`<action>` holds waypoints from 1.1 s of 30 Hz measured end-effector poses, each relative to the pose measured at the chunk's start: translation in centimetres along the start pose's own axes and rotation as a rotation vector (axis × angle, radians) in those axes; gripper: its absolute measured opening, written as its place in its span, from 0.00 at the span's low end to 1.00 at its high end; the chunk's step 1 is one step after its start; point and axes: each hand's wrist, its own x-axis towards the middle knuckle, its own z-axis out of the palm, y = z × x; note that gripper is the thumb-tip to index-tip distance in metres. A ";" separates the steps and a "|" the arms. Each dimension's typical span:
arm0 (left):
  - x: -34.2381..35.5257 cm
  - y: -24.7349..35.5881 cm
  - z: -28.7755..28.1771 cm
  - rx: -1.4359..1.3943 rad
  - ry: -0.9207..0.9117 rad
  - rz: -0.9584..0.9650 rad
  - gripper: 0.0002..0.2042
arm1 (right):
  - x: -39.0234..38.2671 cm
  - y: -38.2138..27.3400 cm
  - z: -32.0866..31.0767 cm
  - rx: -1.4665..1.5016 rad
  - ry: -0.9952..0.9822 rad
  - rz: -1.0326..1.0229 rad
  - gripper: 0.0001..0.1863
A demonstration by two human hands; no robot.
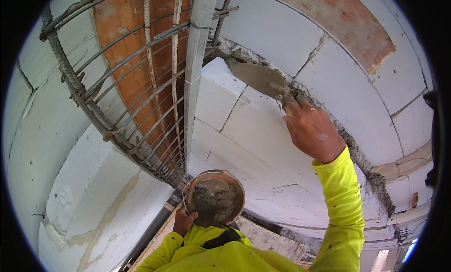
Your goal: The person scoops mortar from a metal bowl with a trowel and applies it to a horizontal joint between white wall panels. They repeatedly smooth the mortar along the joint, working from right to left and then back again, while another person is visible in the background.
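Observation:
My right hand [312, 128] is closed around the handle of a trowel [258, 78]. The trowel's blade is coated in grey mortar and lies along the mortar joint [345, 128] between white blocks, its tip near the joint's far end. Low in the view, my left hand [184, 221] grips a round bucket [240, 193] at its rim, close to the thin wire handle. Wet grey mortar [213, 201] fills part of the bucket. Both my sleeves are bright yellow, and the right one is spotted with mortar.
On the left hangs a long rebar cage [131, 147] tied with wire, with orange-brown boards [124, 51] behind it. A straight metal profile [192, 79] stands beside the white block wall [256, 126]. A board [338, 18] is fixed at the upper right.

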 end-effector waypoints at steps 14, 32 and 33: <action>0.5 -0.4 0.2 -0.012 -0.041 0.044 0.16 | 4.4 2.3 1.5 -0.020 0.102 0.047 0.11; 1.8 -0.3 -0.1 0.060 -0.087 -0.009 0.20 | -3.5 5.6 1.7 0.163 0.184 0.067 0.12; 2.0 -0.4 -0.1 0.040 -0.103 -0.004 0.20 | -3.7 5.8 1.7 0.091 0.140 0.097 0.11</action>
